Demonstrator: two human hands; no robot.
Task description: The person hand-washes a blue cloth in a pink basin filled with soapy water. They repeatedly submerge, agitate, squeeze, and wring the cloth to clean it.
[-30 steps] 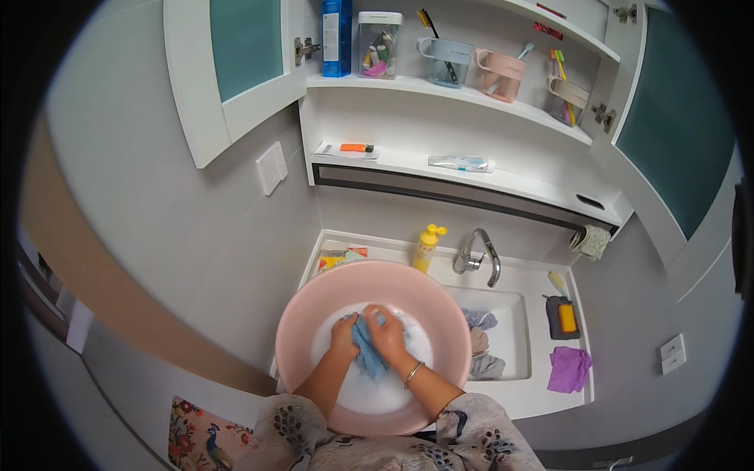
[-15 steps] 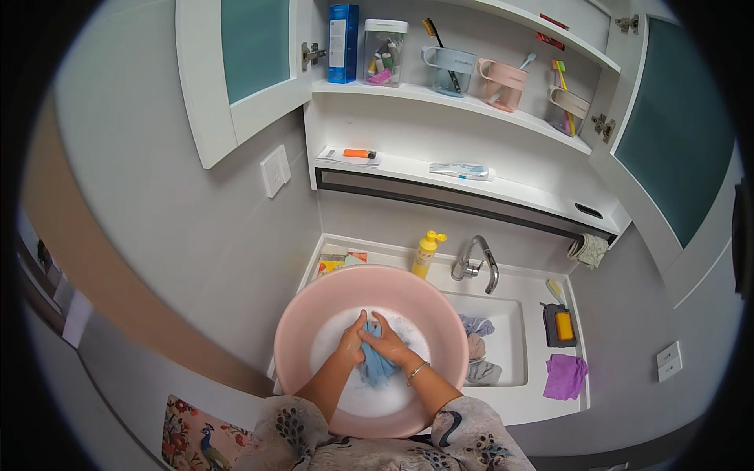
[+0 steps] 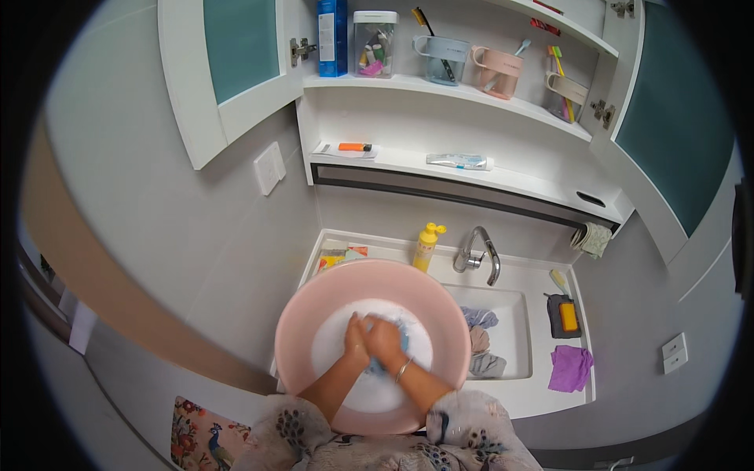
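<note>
A large pink basin (image 3: 298, 322) of sudsy water stands on the white counter. Inside it my left hand (image 3: 356, 337) and my right hand (image 3: 383, 341) press together around a blue cloth (image 3: 404, 337). Most of the cloth is hidden behind the hands and in the suds; a bit of it shows to the right of my right hand. Both hands are closed, with the fingers bunched against each other. A bracelet circles my right wrist.
Right of the basin, a sink (image 3: 514, 337) holds several wet cloths (image 3: 481, 341) beneath a chrome faucet (image 3: 479, 255). Behind stands a yellow bottle (image 3: 425, 250). A purple cloth (image 3: 571, 368) and an orange soap bar (image 3: 569, 317) lie at the right. An open cabinet (image 3: 353, 102) hangs above.
My right hand has rolled over the blue cloth and closed tighter, so less of the cloth shows. My left hand stays pressed beside it. The view has shifted slightly.
</note>
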